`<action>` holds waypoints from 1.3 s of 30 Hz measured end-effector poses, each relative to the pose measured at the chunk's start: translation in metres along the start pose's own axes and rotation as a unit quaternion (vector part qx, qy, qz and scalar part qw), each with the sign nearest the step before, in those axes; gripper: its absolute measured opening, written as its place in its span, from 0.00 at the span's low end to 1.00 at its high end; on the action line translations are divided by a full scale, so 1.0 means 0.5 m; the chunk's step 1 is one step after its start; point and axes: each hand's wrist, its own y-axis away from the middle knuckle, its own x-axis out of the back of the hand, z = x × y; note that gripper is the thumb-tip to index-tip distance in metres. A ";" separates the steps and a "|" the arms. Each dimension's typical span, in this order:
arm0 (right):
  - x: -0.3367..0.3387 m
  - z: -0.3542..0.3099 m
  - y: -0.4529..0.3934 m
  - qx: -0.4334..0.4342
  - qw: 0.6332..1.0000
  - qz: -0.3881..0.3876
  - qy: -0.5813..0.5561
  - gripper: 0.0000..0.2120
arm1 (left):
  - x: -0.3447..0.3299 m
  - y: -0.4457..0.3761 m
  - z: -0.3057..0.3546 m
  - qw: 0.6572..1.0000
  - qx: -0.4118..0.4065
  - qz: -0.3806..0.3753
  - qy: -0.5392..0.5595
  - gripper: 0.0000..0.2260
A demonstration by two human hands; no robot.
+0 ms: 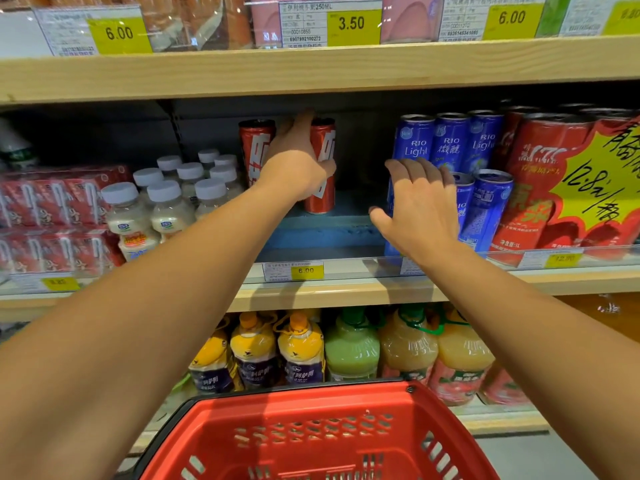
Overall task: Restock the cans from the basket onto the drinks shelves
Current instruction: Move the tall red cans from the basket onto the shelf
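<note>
On the middle shelf point(332, 292), far left of the red can, red cartons point(52, 216) are stacked, with white-capped bottles point(166, 202) between them and the cans. The left hand point(298, 164) is wrapped round the red can point(320, 188), which stands upright on the shelf just right of a second red can point(254, 147) set further back. Right of the red can is a bare blue stretch of shelf, then the right hand point(420, 209), fingers straight and spread, lying against the front of a blue can point(393, 202); whether it presses is unclear. More blue cans point(450, 140) stand beyond it, then tall red cans point(540, 174). Below the red can, juice bottles point(349, 344) line the lower shelf, and the red basket point(311, 420) sits nearest the camera.
</note>
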 end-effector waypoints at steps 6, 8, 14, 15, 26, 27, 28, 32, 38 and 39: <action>0.009 -0.062 -0.023 0.025 0.999 0.016 -0.046 0.35 | 0.031 0.070 -0.060 0.992 -0.052 0.096 -0.059 0.19; 0.005 -0.087 -0.038 0.028 0.996 0.017 -0.081 0.37 | 0.049 0.080 -0.077 0.989 -0.068 0.109 -0.072 0.18; -0.013 -0.147 -0.095 -0.021 0.970 -0.032 -0.240 0.43 | 0.094 0.083 -0.143 0.983 -0.058 0.068 -0.161 0.20; -0.015 -0.155 -0.103 -0.031 0.967 -0.044 -0.251 0.45 | 0.098 0.081 -0.151 0.981 -0.057 0.059 -0.178 0.22; -0.056 -0.188 -0.127 -0.114 0.936 -0.058 -0.329 0.47 | 0.104 0.072 -0.205 0.971 -0.079 -0.004 -0.225 0.35; -0.057 -0.190 -0.128 -0.116 0.935 -0.057 -0.331 0.47 | 0.106 0.071 -0.211 0.972 -0.076 -0.005 -0.223 0.35; -0.057 -0.193 -0.129 -0.116 0.934 -0.055 -0.335 0.47 | 0.107 0.069 -0.220 0.973 -0.073 -0.007 -0.219 0.36; -0.057 -0.210 -0.127 -0.102 0.930 -0.057 -0.349 0.45 | 0.107 0.068 -0.239 0.978 -0.067 -0.013 -0.198 0.38; -0.056 -0.228 -0.127 -0.085 0.929 -0.064 -0.354 0.44 | 0.108 0.067 -0.243 0.982 -0.078 0.014 -0.173 0.37; -0.056 -0.230 -0.127 -0.085 0.929 -0.064 -0.355 0.44 | 0.109 0.067 -0.242 0.981 -0.077 0.013 -0.175 0.37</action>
